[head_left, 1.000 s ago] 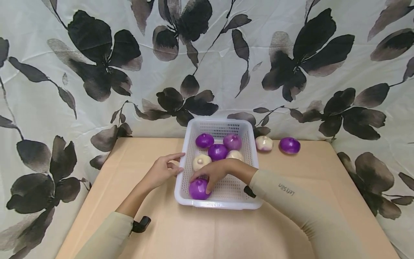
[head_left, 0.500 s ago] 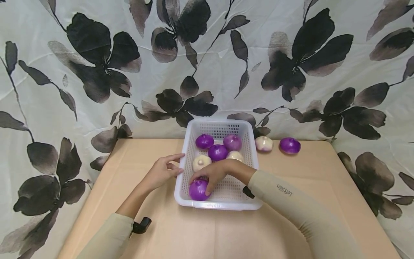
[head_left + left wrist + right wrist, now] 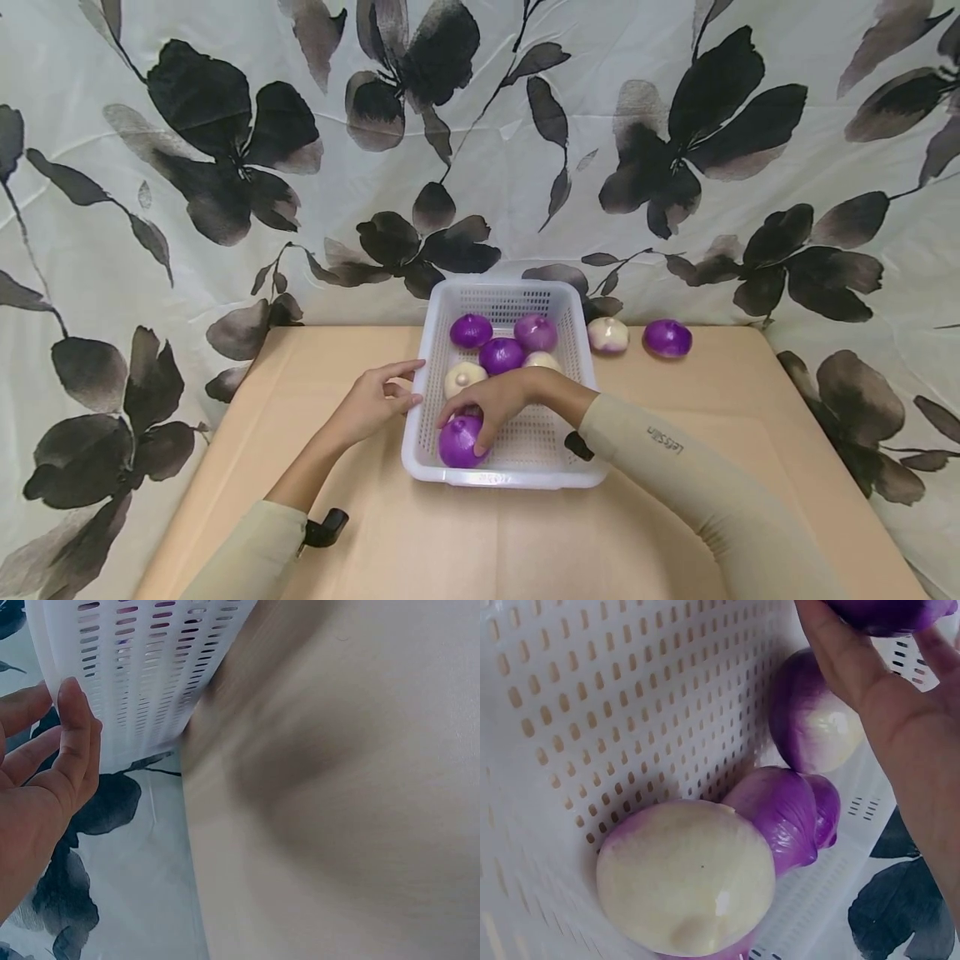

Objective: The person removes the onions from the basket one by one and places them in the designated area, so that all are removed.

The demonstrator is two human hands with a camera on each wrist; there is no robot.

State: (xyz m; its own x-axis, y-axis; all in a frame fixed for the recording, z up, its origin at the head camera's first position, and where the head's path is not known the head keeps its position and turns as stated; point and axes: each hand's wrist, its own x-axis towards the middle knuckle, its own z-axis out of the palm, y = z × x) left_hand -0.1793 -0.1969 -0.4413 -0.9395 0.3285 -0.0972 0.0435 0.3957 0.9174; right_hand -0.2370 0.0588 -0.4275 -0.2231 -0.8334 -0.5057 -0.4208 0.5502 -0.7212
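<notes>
My right hand grips a purple onion at the front left inside a white perforated plastic basket. In the right wrist view that onion is cut off by the top edge, held between thumb and fingers. Fingertips of my left hand touch the basket's left rim from outside; in the left wrist view the hand lies against the rim with its fingers extended. Behind the gripped onion sit a pale onion, several purple onions and another pale onion, partly hidden by my right wrist.
Outside the basket, to its right, a pale onion and a purple onion lie near the back edge of the table. A floral cloth hangs right behind the table.
The head view has shifted slightly. Both hands and the onions stay in the same places, with the right hand still around the front purple onion.
</notes>
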